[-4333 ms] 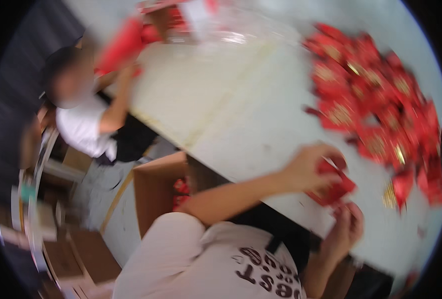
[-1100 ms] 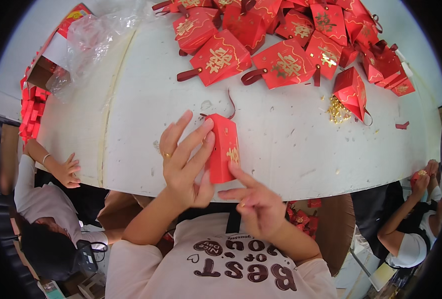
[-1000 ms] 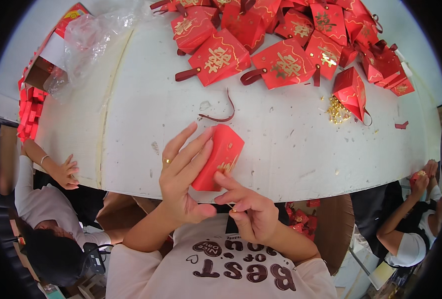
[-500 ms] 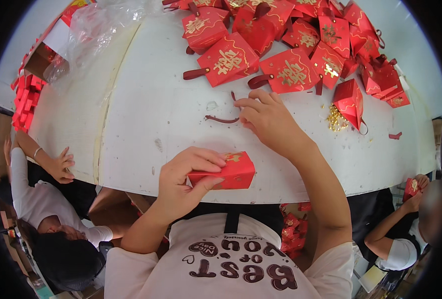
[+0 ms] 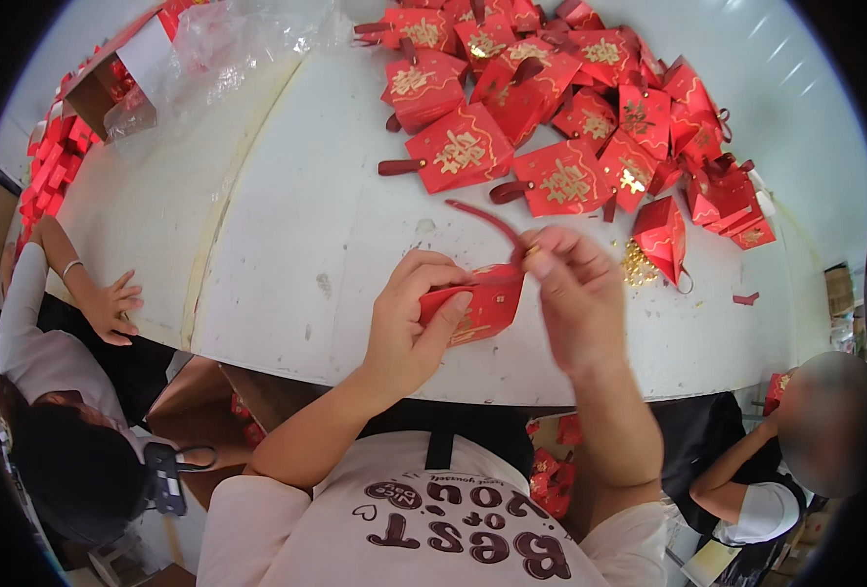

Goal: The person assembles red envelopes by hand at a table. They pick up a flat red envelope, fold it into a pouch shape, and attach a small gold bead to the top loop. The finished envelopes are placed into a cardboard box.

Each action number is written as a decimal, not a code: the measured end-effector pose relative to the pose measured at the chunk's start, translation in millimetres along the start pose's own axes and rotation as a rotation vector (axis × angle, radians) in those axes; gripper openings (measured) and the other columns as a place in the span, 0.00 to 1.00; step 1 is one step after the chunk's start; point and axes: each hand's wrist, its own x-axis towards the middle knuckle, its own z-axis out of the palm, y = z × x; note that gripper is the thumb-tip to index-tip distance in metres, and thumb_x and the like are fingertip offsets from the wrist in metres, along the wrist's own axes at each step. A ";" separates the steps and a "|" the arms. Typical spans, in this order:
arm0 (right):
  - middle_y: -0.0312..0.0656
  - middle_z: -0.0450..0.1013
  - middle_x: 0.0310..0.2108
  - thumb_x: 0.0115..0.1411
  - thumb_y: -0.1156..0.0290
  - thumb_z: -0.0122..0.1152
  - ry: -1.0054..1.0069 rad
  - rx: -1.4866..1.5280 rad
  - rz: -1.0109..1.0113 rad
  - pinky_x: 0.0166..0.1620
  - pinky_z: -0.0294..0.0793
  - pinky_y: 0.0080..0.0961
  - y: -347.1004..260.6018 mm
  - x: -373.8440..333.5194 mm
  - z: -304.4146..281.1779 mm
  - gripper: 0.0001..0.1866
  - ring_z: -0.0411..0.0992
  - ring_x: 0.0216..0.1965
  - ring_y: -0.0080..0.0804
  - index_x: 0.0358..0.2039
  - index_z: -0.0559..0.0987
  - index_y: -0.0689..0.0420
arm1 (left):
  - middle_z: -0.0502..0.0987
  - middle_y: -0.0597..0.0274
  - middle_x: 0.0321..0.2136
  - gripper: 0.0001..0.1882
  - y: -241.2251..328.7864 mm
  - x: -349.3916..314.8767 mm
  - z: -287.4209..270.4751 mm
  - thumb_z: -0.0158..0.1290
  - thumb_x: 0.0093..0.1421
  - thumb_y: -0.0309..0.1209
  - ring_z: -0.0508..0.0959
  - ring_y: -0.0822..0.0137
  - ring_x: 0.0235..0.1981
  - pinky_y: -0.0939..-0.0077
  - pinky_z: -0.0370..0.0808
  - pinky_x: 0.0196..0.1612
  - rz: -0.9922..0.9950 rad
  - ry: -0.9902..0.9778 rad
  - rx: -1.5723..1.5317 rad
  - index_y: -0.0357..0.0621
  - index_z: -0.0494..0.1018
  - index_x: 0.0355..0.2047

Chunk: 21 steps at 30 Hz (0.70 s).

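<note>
My left hand point(image 5: 409, 318) is closed around a small red folded-paper gift box point(image 5: 495, 305) with gold print, held tilted above the table near its front edge. Pinched in the fingertips of my right hand point(image 5: 582, 298) is a dark red ribbon strip point(image 5: 484, 214), its free end reaching up and to the left. Those fingertips are just beside the box's upper right corner. Blur hides whether the ribbon touches the box, and a small gold spot shows at the pinch.
Finished-looking red boxes with ribbon loops point(image 5: 562, 183) are heaped at the back. Small gold fasteners point(image 5: 638, 264) lie by a tipped red box point(image 5: 660, 235). Clear plastic point(image 5: 247, 39) and a carton point(image 5: 111, 98) sit back left. Co-workers sit left point(image 5: 71, 391) and right point(image 5: 746, 489).
My right hand has picked the ribbon strip up off the table and brought it down to the box. My left hand has raised and tilted the box. The view has shifted slightly.
</note>
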 end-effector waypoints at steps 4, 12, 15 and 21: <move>0.37 0.74 0.34 0.55 0.79 0.62 0.088 0.009 -0.071 0.40 0.71 0.16 1.0 -16.2 14.5 0.08 0.70 0.35 0.19 0.36 0.76 0.65 | 0.69 0.58 0.40 0.06 -2.0 10.7 0.3 0.49 0.58 0.21 0.70 0.68 0.41 0.79 0.66 0.46 0.004 -0.053 0.037 0.35 0.70 0.36; 0.38 0.76 0.30 0.51 0.78 0.65 0.248 -0.540 -0.351 0.39 0.67 0.19 26.9 -7.5 12.8 0.06 0.67 0.32 0.21 0.31 0.80 0.62 | 0.69 0.57 0.39 0.06 -10.4 15.4 -5.8 0.48 0.57 0.22 0.70 0.67 0.40 0.77 0.67 0.44 0.043 -0.116 -0.046 0.35 0.69 0.35; 0.38 0.76 0.32 0.52 0.78 0.65 0.304 -0.484 -0.360 0.39 0.68 0.18 42.7 -1.3 14.6 0.06 0.68 0.34 0.22 0.32 0.79 0.61 | 0.68 0.57 0.40 0.06 -16.2 12.5 -8.0 0.50 0.56 0.22 0.70 0.69 0.41 0.79 0.67 0.44 0.080 -0.142 -0.041 0.35 0.68 0.35; 0.40 0.74 0.33 0.52 0.80 0.63 0.323 -0.288 -0.392 0.40 0.69 0.19 50.3 1.3 17.0 0.07 0.70 0.36 0.25 0.33 0.77 0.63 | 0.70 0.57 0.39 0.10 -13.8 15.5 -4.0 0.56 0.52 0.20 0.72 0.68 0.39 0.77 0.69 0.43 0.071 -0.112 0.029 0.35 0.69 0.35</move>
